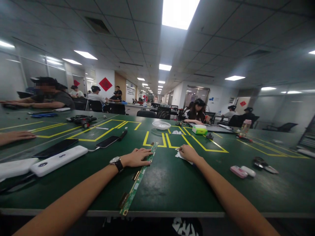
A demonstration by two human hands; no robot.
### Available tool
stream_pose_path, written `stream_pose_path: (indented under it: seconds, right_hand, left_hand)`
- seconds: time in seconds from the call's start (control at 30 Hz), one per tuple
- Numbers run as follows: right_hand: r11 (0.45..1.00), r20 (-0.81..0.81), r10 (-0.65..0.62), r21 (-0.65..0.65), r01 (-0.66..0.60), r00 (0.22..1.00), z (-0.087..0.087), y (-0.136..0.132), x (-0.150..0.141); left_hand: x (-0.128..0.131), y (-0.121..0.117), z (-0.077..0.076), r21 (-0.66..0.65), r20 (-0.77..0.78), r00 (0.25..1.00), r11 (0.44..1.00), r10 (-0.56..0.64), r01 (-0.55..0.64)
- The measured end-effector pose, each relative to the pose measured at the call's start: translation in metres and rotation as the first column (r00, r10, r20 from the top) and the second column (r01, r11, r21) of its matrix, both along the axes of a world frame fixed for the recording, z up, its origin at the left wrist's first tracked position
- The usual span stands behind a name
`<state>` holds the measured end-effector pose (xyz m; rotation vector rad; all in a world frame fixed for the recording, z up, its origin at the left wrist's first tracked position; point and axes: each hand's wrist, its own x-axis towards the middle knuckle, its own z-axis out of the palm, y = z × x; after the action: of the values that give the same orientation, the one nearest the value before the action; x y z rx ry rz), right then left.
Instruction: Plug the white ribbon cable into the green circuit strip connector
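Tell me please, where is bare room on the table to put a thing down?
Bare green tabletop shows between the circuit board strip and the right forearm, towards the near edge. Another patch lies right of that forearm, nearer than the pink case. It is crowded at left, with a white power bank and a dark phone.

L forearm [81, 193] is slanting twd 2 o'clock; L hand [135, 158] is lying palm-down, fingers pointing approx 2-3 o'clock. R forearm [222, 188] is angling twd 10-11 o'clock, R hand [189, 152] resting w/ fingers bent, pointing approx 10. Hands are sitting well apart.
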<state>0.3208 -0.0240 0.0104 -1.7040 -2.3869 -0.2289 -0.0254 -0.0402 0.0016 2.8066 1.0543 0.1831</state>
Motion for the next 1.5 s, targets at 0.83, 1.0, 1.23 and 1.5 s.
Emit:
stream_pose_path:
  seconds: [0.83, 1.0, 1.23, 1.5]
  right_hand:
    - [0.858, -0.053, 0.511, -0.016, -0.513, 0.858, -0.014, -0.025, -0.076]
    - [0.856, -0.047, 0.515, -0.020, -0.517, 0.856, -0.016, -0.024, -0.075]
    - [0.856, -0.078, 0.507, -0.072, -0.512, 0.858, -0.017, -0.022, -0.075]
    - [0.865, -0.085, 0.479, -0.121, -0.486, 0.874, -0.016, -0.024, -0.079]
  left_hand:
    - [0.020, -0.007, -0.014, 0.065, 0.111, 0.988, 0.991, 0.110, -0.118]
    - [0.019, -0.005, -0.017, 0.071, 0.116, 0.988, 0.991, 0.106, -0.115]
    - [0.018, -0.005, -0.013, 0.060, 0.072, 0.995, 0.995, 0.071, -0.075]
    - [0.023, -0.008, -0.017, 0.126, 0.067, 0.994, 0.987, 0.089, -0.097]
